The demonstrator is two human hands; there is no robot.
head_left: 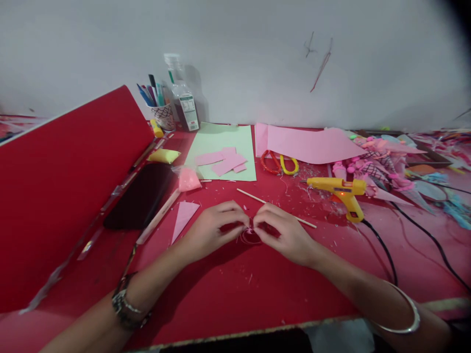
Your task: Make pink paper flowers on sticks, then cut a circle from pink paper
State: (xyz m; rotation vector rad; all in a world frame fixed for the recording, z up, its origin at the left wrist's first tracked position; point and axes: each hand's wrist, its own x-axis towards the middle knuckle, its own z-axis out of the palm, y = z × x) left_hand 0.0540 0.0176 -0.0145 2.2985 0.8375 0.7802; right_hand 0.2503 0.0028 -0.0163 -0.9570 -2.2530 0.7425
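1. The small pink piece [249, 230] is low over the middle of the bench [235, 304], between the two hands; thin strands loop just beneath it.
2. The left hand [221, 226] pinches it with thumb and fingertips; the right hand [285, 233] does the same from the other side. The fingertips hide most of it, so whether it is tied, twisted or merely gathered cannot be told.
3. As a judgement, this piece is partway through being worked, with loose strands around it. Pink paper cones [390, 171] heaped at the right look largely made up; the folded pink triangle [184, 218] near the left hand looks unused so far.
4. Pink paper strips [230, 162] lie on a pale green sheet [228, 135], with large pink sheets [309, 142] beside it. Red-and-yellow-handled scissors [271, 164] rest at their edge, blades out of sight.
5. The wooden stick [307, 222] lies just behind the hands, passing behind the right one. The yellow glue gun [342, 189], its light lit, lies beyond the right hand; its black cord [382, 250] trails near the right forearm and could snag.
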